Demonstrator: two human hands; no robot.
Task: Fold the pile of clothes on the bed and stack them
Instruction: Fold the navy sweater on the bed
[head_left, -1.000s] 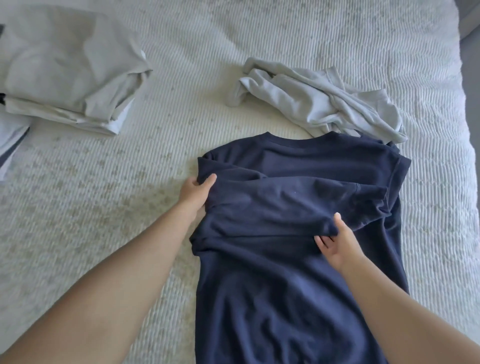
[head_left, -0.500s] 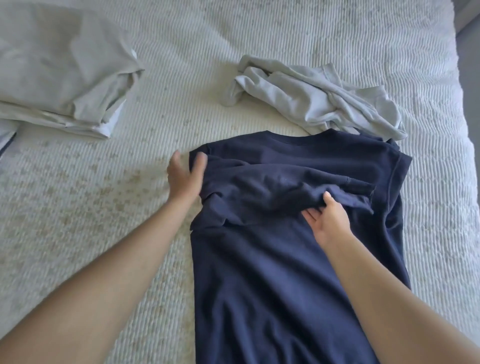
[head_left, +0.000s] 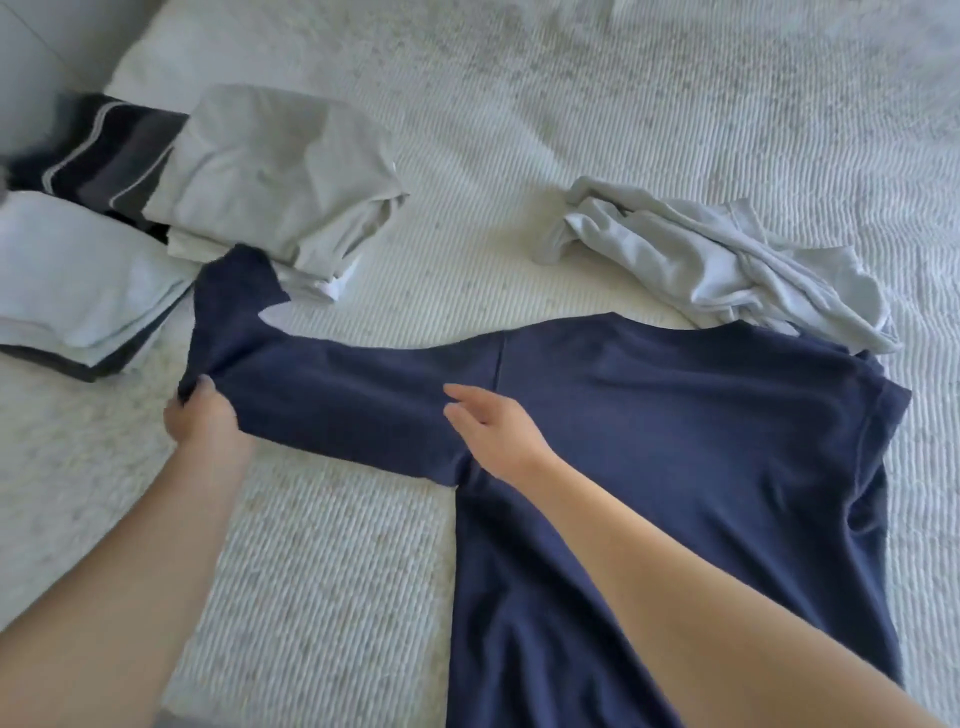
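A navy top (head_left: 649, 467) lies flat on the bed (head_left: 337, 545), its sleeve stretched out leftward. The left hand (head_left: 205, 421) pinches the sleeve near its cuff, fingers closed on the cloth; the right hand (head_left: 493, 431) rests open at the shoulder. Beyond lie a crumpled grey garment (head_left: 727, 260) and, farther left, folded stacks (head_left: 270, 176)

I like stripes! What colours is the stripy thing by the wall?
Dark navy or black with pale stripes, seen in the head view.

Head view, close, down onto bed (head_left: 675, 130)
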